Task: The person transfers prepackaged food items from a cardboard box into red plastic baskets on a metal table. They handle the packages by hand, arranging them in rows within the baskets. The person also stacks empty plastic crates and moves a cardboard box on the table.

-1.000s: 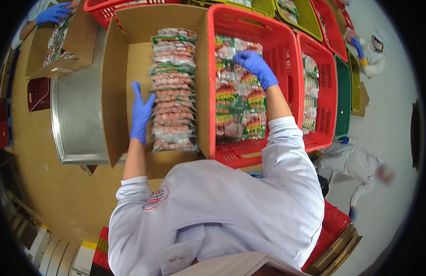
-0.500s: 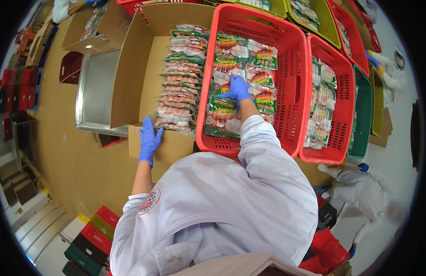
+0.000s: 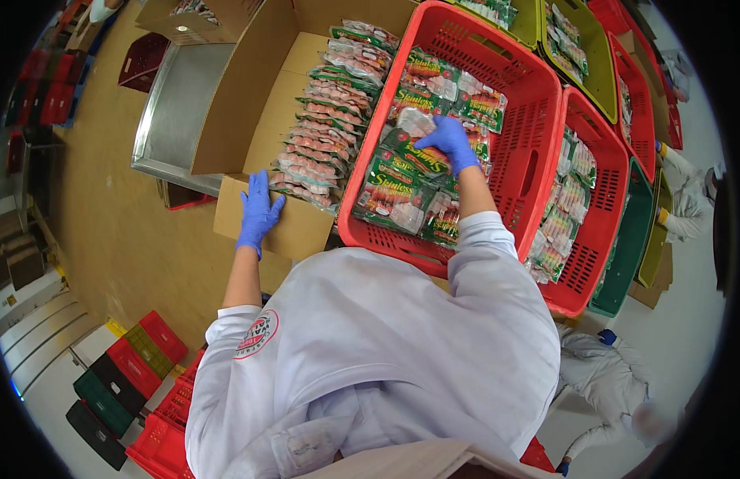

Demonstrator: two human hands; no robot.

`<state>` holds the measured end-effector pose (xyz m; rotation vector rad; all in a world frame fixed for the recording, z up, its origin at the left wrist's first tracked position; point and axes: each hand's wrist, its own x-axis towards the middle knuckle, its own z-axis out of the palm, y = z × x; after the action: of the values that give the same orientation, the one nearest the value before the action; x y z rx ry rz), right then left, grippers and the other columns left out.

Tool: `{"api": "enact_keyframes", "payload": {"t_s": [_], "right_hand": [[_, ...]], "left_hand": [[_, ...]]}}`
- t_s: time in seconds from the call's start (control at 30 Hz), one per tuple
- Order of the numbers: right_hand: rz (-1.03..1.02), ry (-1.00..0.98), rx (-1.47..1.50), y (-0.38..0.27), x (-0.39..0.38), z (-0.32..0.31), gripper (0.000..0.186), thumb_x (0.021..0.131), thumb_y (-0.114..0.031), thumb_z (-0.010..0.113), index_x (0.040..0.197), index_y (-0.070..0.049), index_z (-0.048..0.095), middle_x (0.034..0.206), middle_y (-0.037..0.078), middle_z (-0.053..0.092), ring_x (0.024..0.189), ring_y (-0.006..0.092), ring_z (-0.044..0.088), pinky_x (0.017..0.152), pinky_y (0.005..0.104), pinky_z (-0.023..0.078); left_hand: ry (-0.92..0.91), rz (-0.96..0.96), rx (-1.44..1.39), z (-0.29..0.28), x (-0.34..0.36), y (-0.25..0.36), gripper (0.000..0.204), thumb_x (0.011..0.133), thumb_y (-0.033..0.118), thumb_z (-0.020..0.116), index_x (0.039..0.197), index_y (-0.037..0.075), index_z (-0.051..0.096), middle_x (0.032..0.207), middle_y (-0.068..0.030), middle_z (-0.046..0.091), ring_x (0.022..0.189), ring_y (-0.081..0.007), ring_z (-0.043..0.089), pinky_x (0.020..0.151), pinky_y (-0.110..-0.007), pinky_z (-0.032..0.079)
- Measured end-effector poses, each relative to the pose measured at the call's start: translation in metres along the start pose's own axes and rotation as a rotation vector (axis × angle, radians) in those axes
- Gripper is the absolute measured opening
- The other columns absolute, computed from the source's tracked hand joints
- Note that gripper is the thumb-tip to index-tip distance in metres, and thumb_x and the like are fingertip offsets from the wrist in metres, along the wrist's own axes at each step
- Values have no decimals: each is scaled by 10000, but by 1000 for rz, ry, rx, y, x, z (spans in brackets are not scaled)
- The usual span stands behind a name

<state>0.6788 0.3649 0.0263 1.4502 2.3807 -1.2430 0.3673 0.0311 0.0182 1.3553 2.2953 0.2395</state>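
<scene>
My left hand [image 3: 258, 211], in a blue glove, rests flat with fingers spread on the near flap of an open cardboard box [image 3: 270, 104]. A row of clear packets of sausages [image 3: 326, 120] lies inside that box, just right of the hand. My right hand [image 3: 450, 142], also gloved in blue, reaches into a red plastic crate [image 3: 530, 136] and closes on a green and red packet [image 3: 414, 156] on top of the pile there.
A second red crate [image 3: 601, 199] with packets stands to the right, with green and yellow crates [image 3: 581, 76] beyond. A steel tray [image 3: 174, 108] lies left of the box. Stacked crates [image 3: 118, 375] sit at lower left. Other people in white stand at right [image 3: 689, 199] and lower right [image 3: 609, 383].
My left hand slid back from the packets in the box to the box's near flap. My right hand shifted within the red crate onto a packet. The view moved right and closer.
</scene>
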Motion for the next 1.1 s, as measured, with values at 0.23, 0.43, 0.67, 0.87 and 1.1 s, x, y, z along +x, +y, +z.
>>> {"api": "enact_keyframes", "payload": {"t_s": [0.23,0.43,0.67,0.87,1.1], "right_hand": [[-129,-466,-148,3,-45,65,688,404,-307,844,991,-52,591,987,170,597,920,292,577,782,346,458],[15,-416,49,-21,-55,68,943,402,-181,851,1216,-75,386,1136,178,522,1018,297,531,810,365,446],[15,-760,-122,-56,-52,51,844,480,-172,771,1233,-3,432,1111,157,549,993,247,529,833,329,431],[80,-558,405,-1,-70,64,697,484,-85,721,1148,-35,515,959,103,610,910,229,568,816,307,429],[-124,-73,1076,-29,-106,-57,601,488,10,627,1079,-3,515,947,80,608,808,192,604,787,334,486]], "left_hand": [[-14,-7,8,-4,4,1,767,777,311,595,1369,77,167,1407,-133,208,1321,-303,122,1004,-581,98],[41,-16,-23,0,-1,1,743,780,321,587,1362,76,196,1402,-128,228,1321,-300,126,1002,-586,95],[43,-14,-89,-4,6,0,735,780,361,578,1357,78,221,1391,-136,253,1320,-297,138,1010,-572,77],[212,-71,-461,-12,25,24,745,777,291,614,1359,72,206,1378,-177,258,1309,-285,182,1013,-542,127],[128,308,-1299,-114,34,162,1131,681,117,714,1348,181,-198,1404,-182,184,1312,-275,148,1029,-467,167]]}}
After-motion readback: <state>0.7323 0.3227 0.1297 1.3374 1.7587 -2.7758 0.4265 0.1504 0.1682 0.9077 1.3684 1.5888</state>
